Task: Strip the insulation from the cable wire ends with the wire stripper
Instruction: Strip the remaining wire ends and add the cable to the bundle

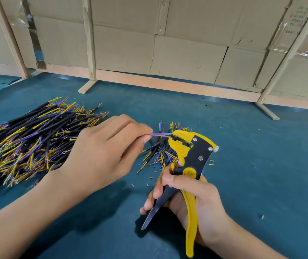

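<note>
Cable (159,135) w/ blue & orange wire ends runs level between the two hands, just above the teal surface (261,165). Left hand (101,156) pinches it btwn thumb and forefinger, other fingers curled; the free wire tips go into the yellow head of the wire stripper (188,161). Can't tell whether the stripper's teeth are biting the insulation, too small to see.

Right hand (192,195) has its grip round the stripper handles: thumb over the pivot area, fingers wrapped on the black handle, yellow handle lying against the palm. Handles stand apart, not squeezed together. Tool head points up & left, handles down toward the person.

Big heap of cables (31,144) sits on the surface at left, partly under the left forearm: black jackets w/ yellow, purple/blue, orange ends, some showing bare copper. Smaller pile of cables (158,154) lies behind the stripper head, btwn the hands. Cut insulation bits (150,178) (pink, blue, yellow) are scattered on the surface near the smaller pile and to the right of the tool.

Far edge of surface: cardboard wall (186,58) on a wood frame (89,43).
</note>
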{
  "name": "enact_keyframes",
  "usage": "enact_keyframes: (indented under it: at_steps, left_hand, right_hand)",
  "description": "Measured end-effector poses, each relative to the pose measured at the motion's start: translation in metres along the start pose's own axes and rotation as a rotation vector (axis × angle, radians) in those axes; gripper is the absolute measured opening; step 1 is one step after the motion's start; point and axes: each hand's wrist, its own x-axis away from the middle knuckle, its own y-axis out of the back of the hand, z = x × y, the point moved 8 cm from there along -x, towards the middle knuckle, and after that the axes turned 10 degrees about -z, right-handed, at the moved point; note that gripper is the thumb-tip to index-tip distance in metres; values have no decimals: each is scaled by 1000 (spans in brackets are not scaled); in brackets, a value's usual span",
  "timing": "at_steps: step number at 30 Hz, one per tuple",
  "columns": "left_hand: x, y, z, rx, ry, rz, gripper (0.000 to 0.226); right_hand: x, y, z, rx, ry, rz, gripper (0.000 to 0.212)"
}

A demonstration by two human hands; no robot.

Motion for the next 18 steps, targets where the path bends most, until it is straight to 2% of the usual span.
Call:
enact_keyframes:
  at_steps: [7, 10, 13, 18]
  left_hand:
    - [1, 0, -1, 6, 0, 9, 15]
    - [1, 0, 3, 27, 66, 11, 20]
    - [1, 0, 5, 14, 130, 4, 14]
    - [2, -6, 4, 76, 183, 79, 20]
  right_hand:
    - [1, -1, 1, 24, 19, 6, 17]
    - [1, -1, 0, 19, 19, 6, 17]
    - [1, 0, 0, 17, 20, 8, 18]
    - [0, 4, 0, 22, 42, -38, 36]
